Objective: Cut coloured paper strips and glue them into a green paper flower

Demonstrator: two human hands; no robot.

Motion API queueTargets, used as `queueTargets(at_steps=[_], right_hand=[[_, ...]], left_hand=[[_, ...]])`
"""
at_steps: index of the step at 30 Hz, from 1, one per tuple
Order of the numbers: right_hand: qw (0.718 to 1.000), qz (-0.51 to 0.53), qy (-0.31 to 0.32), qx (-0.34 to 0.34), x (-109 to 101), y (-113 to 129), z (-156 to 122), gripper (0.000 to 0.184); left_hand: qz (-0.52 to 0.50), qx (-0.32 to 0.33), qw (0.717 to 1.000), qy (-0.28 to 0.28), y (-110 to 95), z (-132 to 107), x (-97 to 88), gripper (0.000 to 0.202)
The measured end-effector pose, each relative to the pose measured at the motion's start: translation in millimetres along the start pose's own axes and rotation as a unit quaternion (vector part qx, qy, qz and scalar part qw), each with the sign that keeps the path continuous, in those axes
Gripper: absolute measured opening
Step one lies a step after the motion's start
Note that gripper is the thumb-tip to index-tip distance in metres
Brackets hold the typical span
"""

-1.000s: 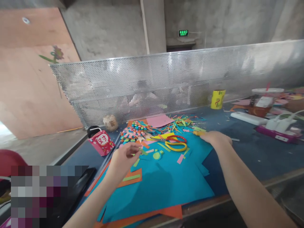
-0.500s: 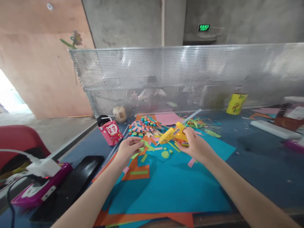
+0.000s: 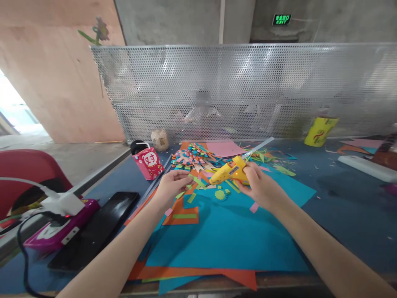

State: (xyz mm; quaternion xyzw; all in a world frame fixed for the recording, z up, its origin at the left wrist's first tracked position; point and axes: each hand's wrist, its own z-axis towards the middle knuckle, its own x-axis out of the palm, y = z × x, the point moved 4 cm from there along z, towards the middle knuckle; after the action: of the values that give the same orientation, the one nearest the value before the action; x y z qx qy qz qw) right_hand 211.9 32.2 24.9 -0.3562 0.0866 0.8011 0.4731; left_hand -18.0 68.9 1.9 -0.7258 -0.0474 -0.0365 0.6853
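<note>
Over blue paper sheet: right hand wrapped around light, rigid yellow glue gun, best gripped by handle; left hand pinching flimsy green paper strip.

The glue gun in the right hand is yellow with an orange trigger area. Under both hands lies a blue sheet, with orange sheets below it. By the left hand are green strips on orange paper. Beyond the hands sit a multicoloured scrap pile, a pink sheet and a red box with white print. The table is dark blue.
</note>
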Motion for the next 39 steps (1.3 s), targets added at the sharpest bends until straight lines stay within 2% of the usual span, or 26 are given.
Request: queueTargets(at_steps=[6, 15, 25, 31, 34, 36, 37, 39], right_hand=[[1.000, 0.002, -0.001, -0.015, -1, 2, 0, 0.011], [1.000, -0.002, -0.011, -0.001, -1, 4, 0, 0.010], [0.999, 0.014, -0.017, 0.032, -3, -7, 1, 0.011], [0.997, 0.022, -0.014, 0.066, -2, -9, 0, 0.012], [0.992, 0.014, -0.001, 0.126, -3, -18, 1, 0.014], [0.975, -0.013, 0.017, 0.221, -4, -35, -1, 0.019], [0.958, -0.030, 0.031, 0.283, -5, -47, -5, 0.024], [0.904, -0.058, 0.075, 0.416, -7, -75, -19, 0.037]], left_hand=[[-0.010, -0.005, 1.000, 0.000, 1, 1, -1.0, 0.026], [-0.026, -0.011, 1.000, 0.001, 2, 0, 0.0, 0.022], [-0.037, -0.038, 0.999, -0.009, -3, -6, 5.0, 0.022], [-0.034, -0.046, 0.998, 0.008, -6, -9, 7.4, 0.022], [-0.032, -0.042, 0.999, 0.015, -5, -8, 8.0, 0.023], [-0.022, -0.040, 0.999, 0.020, -4, -7, 8.7, 0.026], [-0.017, -0.036, 0.999, 0.027, -3, -7, 9.6, 0.027], [-0.010, -0.020, 0.999, 0.049, -3, -6, 13.5, 0.030]])
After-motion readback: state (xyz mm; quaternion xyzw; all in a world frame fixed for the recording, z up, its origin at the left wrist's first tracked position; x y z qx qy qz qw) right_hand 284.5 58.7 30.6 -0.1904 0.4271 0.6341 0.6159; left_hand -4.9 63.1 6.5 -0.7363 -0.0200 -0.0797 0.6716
